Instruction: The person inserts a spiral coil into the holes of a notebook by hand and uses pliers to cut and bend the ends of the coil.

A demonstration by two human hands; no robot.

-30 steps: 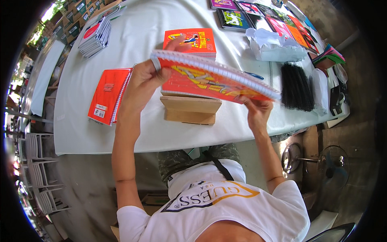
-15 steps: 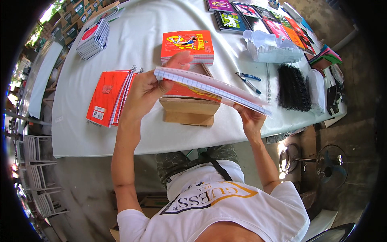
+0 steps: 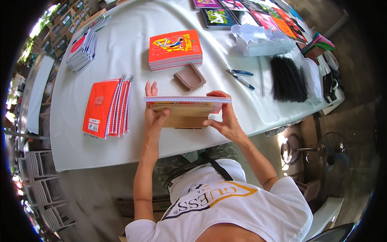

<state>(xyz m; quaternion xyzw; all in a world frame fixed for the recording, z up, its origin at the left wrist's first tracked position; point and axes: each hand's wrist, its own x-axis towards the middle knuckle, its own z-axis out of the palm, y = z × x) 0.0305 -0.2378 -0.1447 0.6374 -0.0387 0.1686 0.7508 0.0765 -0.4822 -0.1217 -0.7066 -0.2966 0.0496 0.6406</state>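
Observation:
A punched, coil-less notebook (image 3: 189, 100) stands almost edge-on to me, its gridded page edges showing and its sides level. My left hand (image 3: 154, 115) pinches its left end, thumb in front and fingertips raised behind. At the other end my right hand (image 3: 226, 121) holds it, fingers over the far side and thumb near. The notebook is at a brown cardboard stand (image 3: 183, 122) and hides part of it; whether it rests there I cannot tell. Just beyond lies a curved brown block (image 3: 190, 77). Behind that sits a stack of orange-covered notebooks (image 3: 175, 48).
Coil-bound red notebooks (image 3: 102, 105) lie on the left of the white-covered table (image 3: 100, 155). To the right are blue-handled pliers (image 3: 242, 78), a loose wire coil (image 3: 261, 76), a bundle of black coils (image 3: 287, 78) and crumpled white wrapping (image 3: 262, 40). A fan (image 3: 332, 155) stands beyond the table.
The notebook has swung from a slant to level and come lower, toward the cardboard stand. My right hand has shifted left, my left hand slightly right and down. The brown block now shows more fully.

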